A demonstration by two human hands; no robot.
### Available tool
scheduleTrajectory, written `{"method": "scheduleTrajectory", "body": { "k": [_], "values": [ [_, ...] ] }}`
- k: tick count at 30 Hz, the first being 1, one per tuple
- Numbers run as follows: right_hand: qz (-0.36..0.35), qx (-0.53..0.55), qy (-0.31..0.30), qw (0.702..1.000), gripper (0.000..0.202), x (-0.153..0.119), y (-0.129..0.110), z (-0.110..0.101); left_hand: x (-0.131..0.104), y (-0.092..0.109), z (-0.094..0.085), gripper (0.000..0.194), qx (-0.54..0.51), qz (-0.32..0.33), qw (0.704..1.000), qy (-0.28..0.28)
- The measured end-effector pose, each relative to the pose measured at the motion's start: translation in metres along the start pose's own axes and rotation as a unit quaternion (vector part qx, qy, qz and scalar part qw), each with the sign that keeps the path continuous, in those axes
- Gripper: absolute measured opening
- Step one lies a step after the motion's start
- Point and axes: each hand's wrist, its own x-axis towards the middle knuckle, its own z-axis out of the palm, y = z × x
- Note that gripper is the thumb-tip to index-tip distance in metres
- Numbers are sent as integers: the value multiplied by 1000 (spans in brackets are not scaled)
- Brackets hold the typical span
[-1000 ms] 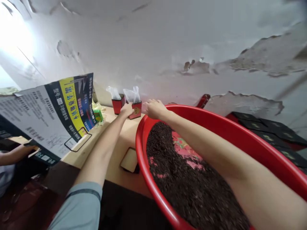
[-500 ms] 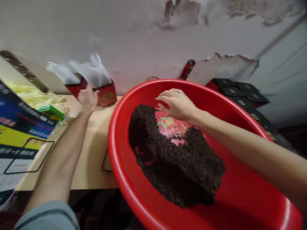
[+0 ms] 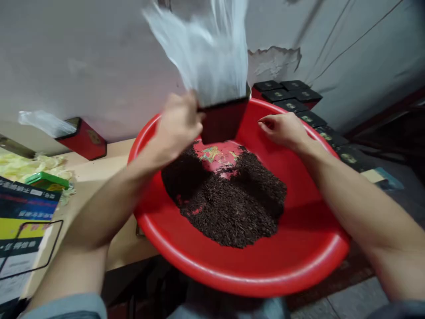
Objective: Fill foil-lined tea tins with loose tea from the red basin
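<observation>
My left hand (image 3: 179, 126) grips the left edge of a red and black box (image 3: 224, 119), held over the back of a large red basin (image 3: 245, 281). A clear plastic bag (image 3: 212, 62) stands up out of the box's open top. Dark, loose, dry leaf-like material (image 3: 229, 208) lies heaped in the basin, around a bare patch with a coloured pattern. My right hand (image 3: 282, 128) hovers over the basin's back right side, fingers curled together; whether anything small is between them cannot be made out.
Another red box (image 3: 84, 139) with a plastic bag lies tilted against the wall on the wooden table (image 3: 116, 155). A green packet (image 3: 46, 180) and a dark printed sheet (image 3: 26, 221) are at left. Several black-topped boxes (image 3: 292, 105) stand behind the basin at right.
My left hand has lifted one of the two bagged boxes from the table and brought it right, over the basin. My right hand has moved right and its fingers have curled in.
</observation>
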Motion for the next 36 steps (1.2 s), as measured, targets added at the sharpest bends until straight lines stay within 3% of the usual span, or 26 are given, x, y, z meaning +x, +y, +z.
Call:
{"method": "scheduleTrajectory", "body": {
  "k": [2,5,7,9,11,14,15,18,20,23,26,28,32,36],
  "values": [
    [-11,23,23,999,31,-2,7,-10,10,28,41,31,-6,8,995,-98],
    [-48,52,46,996,32,-4,11,-19,10,34,91,29,17,5,990,-141],
    [-61,79,36,994,34,-4,8,-19,4,27,110,30,31,-10,987,-159],
    [-63,105,22,992,39,-4,1,-16,-2,21,117,31,25,-22,984,-175],
    [-65,131,9,989,50,-5,-8,-13,-5,17,111,30,9,-15,980,-199],
    [-66,191,11,979,65,-5,-21,-14,0,11,84,27,-58,0,978,-199],
    [-68,217,25,973,64,-4,-25,-17,4,10,73,26,-90,-14,981,-170],
    [-84,269,79,956,49,13,-41,-33,25,13,42,28,-144,-67,987,-14],
    [-81,235,59,967,42,31,-54,-49,44,22,33,25,-134,-61,988,35],
    [-45,115,-35,992,34,57,-70,-70,70,39,33,24,-110,-74,990,-46],
    [-44,42,-95,994,25,68,-69,-83,80,49,38,32,-96,-118,982,-110],
    [-77,29,-136,987,22,65,-59,-86,78,49,40,31,-86,-109,983,-122],
    [-120,36,-188,974,29,46,-34,-72,72,42,41,9,-25,-45,988,-149],
    [-83,94,-228,966,27,33,-24,-44,77,41,55,63,61,-27,971,-228]
  ]
}}
